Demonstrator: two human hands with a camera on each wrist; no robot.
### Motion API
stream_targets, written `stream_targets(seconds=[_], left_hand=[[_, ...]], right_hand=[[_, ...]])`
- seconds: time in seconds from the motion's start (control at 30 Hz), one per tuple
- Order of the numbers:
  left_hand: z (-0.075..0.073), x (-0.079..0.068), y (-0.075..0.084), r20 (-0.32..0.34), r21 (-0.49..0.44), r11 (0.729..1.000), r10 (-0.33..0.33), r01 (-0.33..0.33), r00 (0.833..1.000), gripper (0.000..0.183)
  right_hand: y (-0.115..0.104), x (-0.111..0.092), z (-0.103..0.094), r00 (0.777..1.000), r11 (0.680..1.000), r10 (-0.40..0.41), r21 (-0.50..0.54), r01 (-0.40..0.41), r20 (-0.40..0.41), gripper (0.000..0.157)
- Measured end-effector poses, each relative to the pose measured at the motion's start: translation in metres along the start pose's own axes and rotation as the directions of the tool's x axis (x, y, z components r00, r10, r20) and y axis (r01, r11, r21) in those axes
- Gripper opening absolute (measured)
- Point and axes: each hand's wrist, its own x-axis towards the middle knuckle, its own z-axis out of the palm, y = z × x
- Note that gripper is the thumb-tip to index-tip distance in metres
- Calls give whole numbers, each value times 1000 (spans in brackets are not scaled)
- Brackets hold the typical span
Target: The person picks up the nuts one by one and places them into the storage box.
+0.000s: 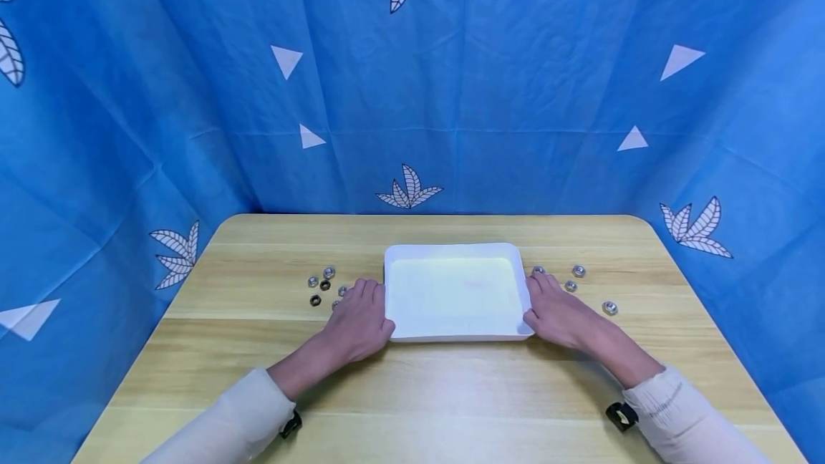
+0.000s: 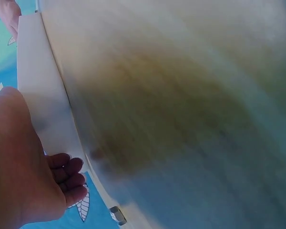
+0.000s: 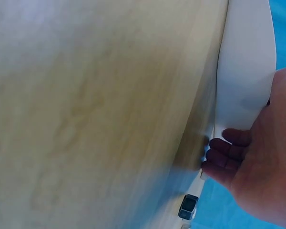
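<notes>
A white rectangular tray (image 1: 459,299) stands at the middle of the wooden table, with nothing visible inside it. My left hand (image 1: 359,322) grips its left end, thumb at the near corner and fingers along the side. At the opposite end, my right hand (image 1: 561,312) holds the tray in the same manner. Both wrist views show the tray's near wall (image 2: 45,81) low against the tabletop, with curled fingers (image 3: 227,155) at its end. Several metal nuts (image 1: 329,273) lie beyond the left hand, some dark. More silvery nuts (image 1: 609,308) are scattered around the right hand.
The table (image 1: 451,392) has pale wood grain and rounded far corners. A blue cloth (image 1: 483,92) with white leaves and triangles hangs behind it and at both sides. Dark wrist devices (image 1: 621,416) show below the pale sleeves (image 1: 235,414).
</notes>
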Motion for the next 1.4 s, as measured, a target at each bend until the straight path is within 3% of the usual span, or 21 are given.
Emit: stream_targets(seconds=[0.5,1.4], left_hand=[[-5,1,0,38,23,999,32,-33,999,36],[-19,8,-18,105,-15,997,70,-69,992,44]], right_hand=[[1,-3,5,994,999,-48,-30,46,-99,55],[2,-3,5,999,1000,-15,2,16,-50,61]])
